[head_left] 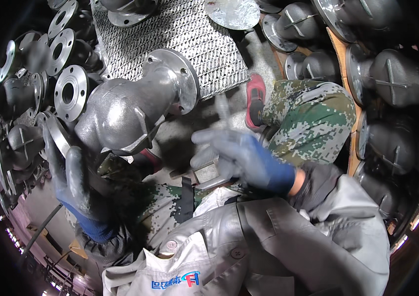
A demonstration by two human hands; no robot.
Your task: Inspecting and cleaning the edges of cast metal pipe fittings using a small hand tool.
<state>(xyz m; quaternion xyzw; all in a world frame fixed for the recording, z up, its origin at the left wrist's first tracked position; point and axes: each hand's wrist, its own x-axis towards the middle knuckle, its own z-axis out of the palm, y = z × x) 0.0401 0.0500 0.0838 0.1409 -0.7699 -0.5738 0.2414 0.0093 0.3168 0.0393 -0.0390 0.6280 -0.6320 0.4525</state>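
A grey cast-metal valve body [120, 108] with round, bolt-holed flanges is tilted in front of me, left of centre. My left hand [78, 187], in a grey-coated blue glove, is at its near left flange [57, 137], with fingers along the outer face and thumb on the other side. My right hand [249, 160], gloved alike, hovers right of the casting, apart from it, and is smeared by motion. Just above its fingers shows a slim, blurred grey thing [223, 108]; whether the hand holds it cannot be made out.
A patterned metal-looking sheet [170, 34] lies beyond the casting, with a round grey disc [233, 12] at its far edge. Flanged castings crowd the left [68, 93]. More castings [392, 79] stand at right beside wooden boards [340, 54]. My camouflage-clad leg [313, 116] and red shoe [255, 101] are close by.
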